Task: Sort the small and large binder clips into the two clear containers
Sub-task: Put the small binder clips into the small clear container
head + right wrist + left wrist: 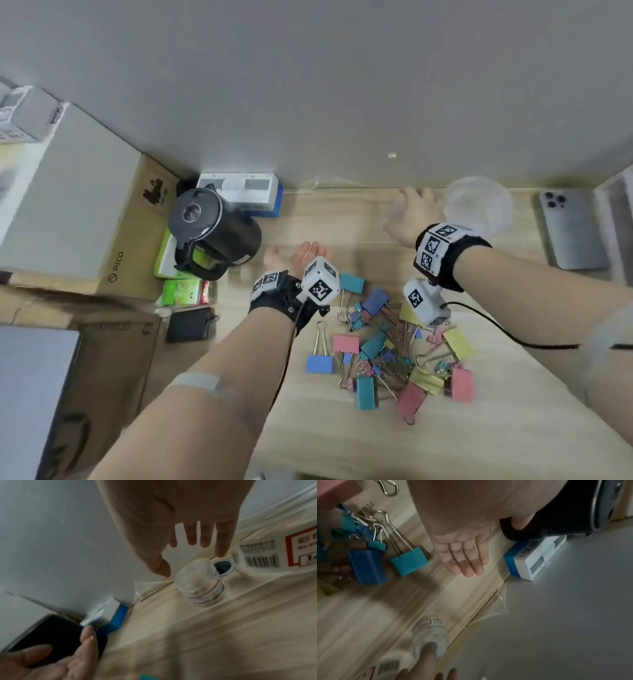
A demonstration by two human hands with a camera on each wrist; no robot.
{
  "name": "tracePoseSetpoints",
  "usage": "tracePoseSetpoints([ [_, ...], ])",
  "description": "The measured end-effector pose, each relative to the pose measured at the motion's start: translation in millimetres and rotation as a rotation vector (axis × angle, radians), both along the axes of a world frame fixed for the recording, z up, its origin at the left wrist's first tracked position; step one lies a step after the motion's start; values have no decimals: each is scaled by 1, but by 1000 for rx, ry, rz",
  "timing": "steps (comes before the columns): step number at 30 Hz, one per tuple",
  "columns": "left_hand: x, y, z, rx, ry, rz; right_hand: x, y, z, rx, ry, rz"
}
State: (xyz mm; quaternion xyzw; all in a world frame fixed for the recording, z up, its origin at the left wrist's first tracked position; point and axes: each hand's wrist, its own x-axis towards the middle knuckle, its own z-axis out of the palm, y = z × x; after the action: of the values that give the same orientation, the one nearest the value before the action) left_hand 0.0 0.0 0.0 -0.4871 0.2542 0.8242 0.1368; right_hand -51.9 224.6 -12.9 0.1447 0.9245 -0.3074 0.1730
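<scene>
Plain grey wall (308, 85), light wood-grain desk (479, 428), cardboard boxes (113, 359) stacked at left

clips (388, 346) on table (496, 438), containers (478, 205) behind, kettle (214, 233) left

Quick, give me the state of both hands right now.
Left hand: open, palm up, holding nothing.
Right hand: open, fingers spread above the small clear container, not gripping it.

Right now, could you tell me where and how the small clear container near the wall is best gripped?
Probably round its cylindrical side wall, coming from above. The small clear container stands upright with free space around it, and the right hand hovers open over it, thumb and fingers spread to either side.
</scene>
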Motion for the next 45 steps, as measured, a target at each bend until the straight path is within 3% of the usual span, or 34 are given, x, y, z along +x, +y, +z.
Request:
tracePoseSetpoints([
  [3, 1, 0, -12, -79, -85, -18, 0, -3, -17, 175, -57, 135],
  [8, 13, 7, -22, -118, -92, -76, 6, -11, -25, 213, -39, 137],
  [11, 15, 11, -26, -121, -103, -154, 10, -17, -18, 43, -74, 85],
  [15, 16, 22, -13, -93, -131, -442, 23, -36, -4, -294, -175, 115],
  [19, 13, 32, 2, -64, -89, -595, 40, -50, -3, -407, -246, 146],
  [22, 15, 33, 8, -127, -65, -635, 53, -51, 2, -471, -261, 180],
  [28, 38, 13, 4, -73, -28, -672, 75, -53, 12, -455, -218, 448],
  [33, 52, 1, -7, -171, -27, -656, 90, -44, 9, -497, -233, 373],
  [37, 61, 4, -11, -36, 28, -637, 103, -41, 10, -494, -261, 403],
  [40, 68, 6, -16, -36, 64, -683, 113, -43, 9, -482, -250, 418],
  [45, 83, 13, -15, 65, 53, -693, 132, -31, 5, -348, -282, 427],
])
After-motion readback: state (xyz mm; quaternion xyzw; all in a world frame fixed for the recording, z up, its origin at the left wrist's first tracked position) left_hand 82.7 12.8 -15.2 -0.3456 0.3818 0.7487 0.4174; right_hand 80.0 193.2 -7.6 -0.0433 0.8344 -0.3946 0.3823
